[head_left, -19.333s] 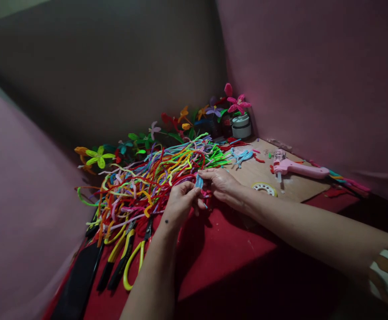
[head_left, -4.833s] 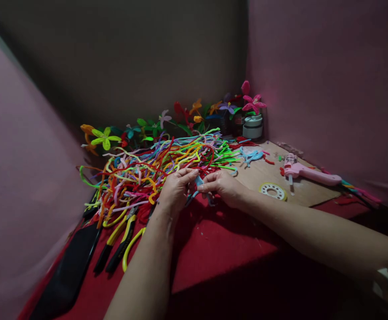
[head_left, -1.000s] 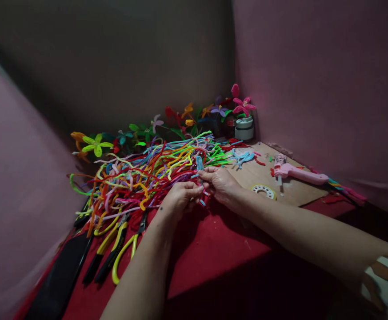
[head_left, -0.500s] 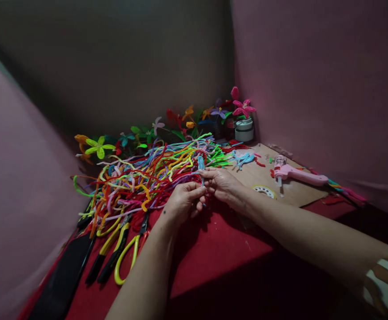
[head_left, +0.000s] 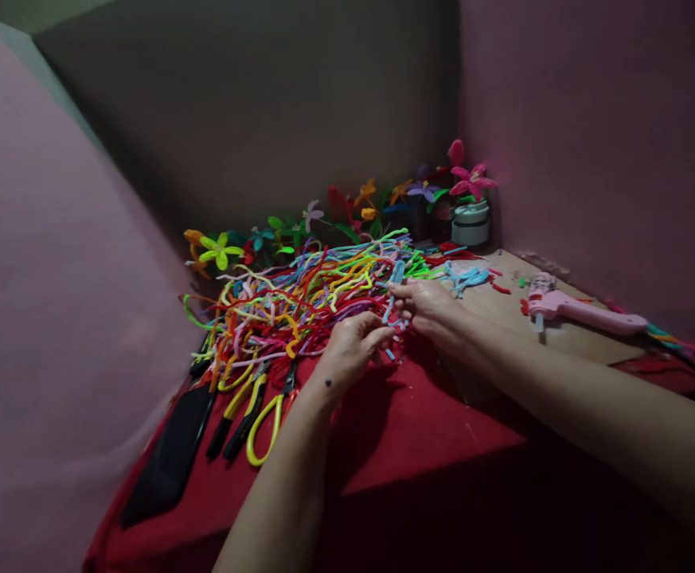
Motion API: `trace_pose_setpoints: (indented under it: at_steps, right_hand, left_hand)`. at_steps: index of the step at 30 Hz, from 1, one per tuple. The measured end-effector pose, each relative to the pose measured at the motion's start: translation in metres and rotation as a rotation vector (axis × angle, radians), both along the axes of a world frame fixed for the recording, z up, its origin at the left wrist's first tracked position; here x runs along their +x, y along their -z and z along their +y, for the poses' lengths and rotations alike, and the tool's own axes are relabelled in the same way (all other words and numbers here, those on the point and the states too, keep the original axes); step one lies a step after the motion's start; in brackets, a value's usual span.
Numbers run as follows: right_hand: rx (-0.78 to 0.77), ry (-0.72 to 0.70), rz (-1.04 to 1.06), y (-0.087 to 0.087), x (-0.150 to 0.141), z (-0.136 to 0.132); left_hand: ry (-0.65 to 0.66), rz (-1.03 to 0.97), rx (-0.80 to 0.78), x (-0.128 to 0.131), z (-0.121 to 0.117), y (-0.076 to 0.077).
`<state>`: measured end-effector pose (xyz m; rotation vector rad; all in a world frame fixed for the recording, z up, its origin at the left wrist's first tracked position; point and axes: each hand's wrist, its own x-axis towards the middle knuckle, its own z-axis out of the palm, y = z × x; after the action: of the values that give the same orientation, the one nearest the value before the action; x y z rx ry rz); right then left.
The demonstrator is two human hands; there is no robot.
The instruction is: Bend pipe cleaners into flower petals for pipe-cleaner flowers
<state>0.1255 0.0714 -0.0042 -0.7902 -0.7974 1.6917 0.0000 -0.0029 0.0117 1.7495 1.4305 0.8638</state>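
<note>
Pinched in my right hand [head_left: 434, 306] is a light blue pipe cleaner [head_left: 396, 272], bent into a narrow upright loop above the fingertips. Its thin tail runs down toward my left hand [head_left: 353, 346], whose thumb and index finger close around the lower end. Short blue ends poke out by the left fingertips; the exact grip there is partly hidden. Behind both hands lies a big heap of many-coloured pipe cleaners [head_left: 299, 298]. More bent light blue pieces [head_left: 466, 277] rest just beyond my right hand.
Yellow-and-black pliers [head_left: 243, 414], yellow-handled scissors [head_left: 267, 430] and a flat black object [head_left: 171, 454] lie on the red cloth [head_left: 419, 454] at left. A pink glue gun [head_left: 586, 310] sits on a brown board [head_left: 514, 274]. Pipe-cleaner flowers [head_left: 221, 251] and a pale container [head_left: 470, 223] line the back.
The view has swung left, so everything sits further right. My hands have drawn slightly apart, the right keeping the blue loop. The white ring on the board is now hidden behind my right arm.
</note>
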Motion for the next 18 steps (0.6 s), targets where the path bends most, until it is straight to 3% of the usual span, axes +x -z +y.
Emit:
trace_pose_setpoints:
  at_steps: [3, 5, 8, 10, 14, 18]
  right_hand:
    - [0.001, -0.029, 0.029, -0.003, 0.007, 0.003]
    - [-0.002, -0.063, 0.047, 0.0, 0.012, 0.002]
    - [-0.036, -0.124, 0.069, 0.006, 0.017, 0.0]
    - [-0.049, -0.15, 0.083, 0.009, 0.018, -0.002]
    - [-0.055, -0.186, 0.075, 0.01, 0.018, -0.004]
    - [-0.037, -0.238, 0.108, 0.012, 0.018, -0.004]
  left_hand:
    - [-0.177, 0.177, 0.097, -0.03, -0.028, -0.018]
    - [-0.274, 0.462, 0.131, -0.054, -0.051, -0.022]
    - [-0.324, 0.962, -0.015, -0.079, -0.08, -0.013]
    - [-0.356, 1.159, -0.154, -0.086, -0.091, -0.002]
    - [-0.357, 1.175, -0.225, -0.089, -0.097, 0.011]
    - [-0.368, 1.0, -0.227, -0.101, -0.096, 0.006]
